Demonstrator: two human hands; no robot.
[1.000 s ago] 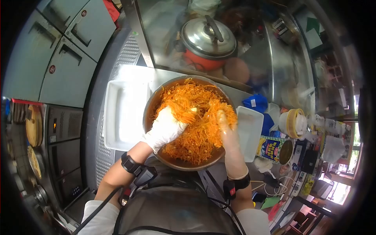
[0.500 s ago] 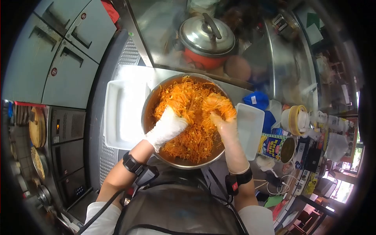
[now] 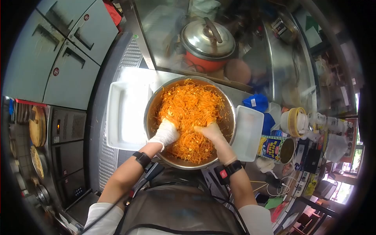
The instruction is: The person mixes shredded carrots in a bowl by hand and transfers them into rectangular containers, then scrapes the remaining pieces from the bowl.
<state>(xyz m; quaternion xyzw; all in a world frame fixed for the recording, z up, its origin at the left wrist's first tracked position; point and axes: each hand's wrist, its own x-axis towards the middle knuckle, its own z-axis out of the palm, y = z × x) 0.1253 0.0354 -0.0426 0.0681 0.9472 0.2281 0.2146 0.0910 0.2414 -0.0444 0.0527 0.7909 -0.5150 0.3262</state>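
A round metal bowl [image 3: 231,133] holds a large heap of orange shredded strands [image 3: 192,103] with small pale bits among them. My left hand [image 3: 166,134], in a white glove, is sunk into the left side of the heap, its fingertips buried. From the right, my right hand [image 3: 209,131] in a thin clear glove reaches into the strands; its thumb shows, while the other fingers are covered. What either hand grips under the strands is hidden.
White rectangular tubs stand left [image 3: 127,117] and right [image 3: 249,133] of the bowl. A lidded red pot [image 3: 207,43] sits behind a glass panel. At the right are a large tin [image 3: 274,149], blue bags [image 3: 256,102] and cables. Grey cabinets [image 3: 74,62] stand at the left.
Both hands have moved lower into the heap and closer together. The strands that bunched up around my right hand now lie in the heap. The view has shifted slightly.
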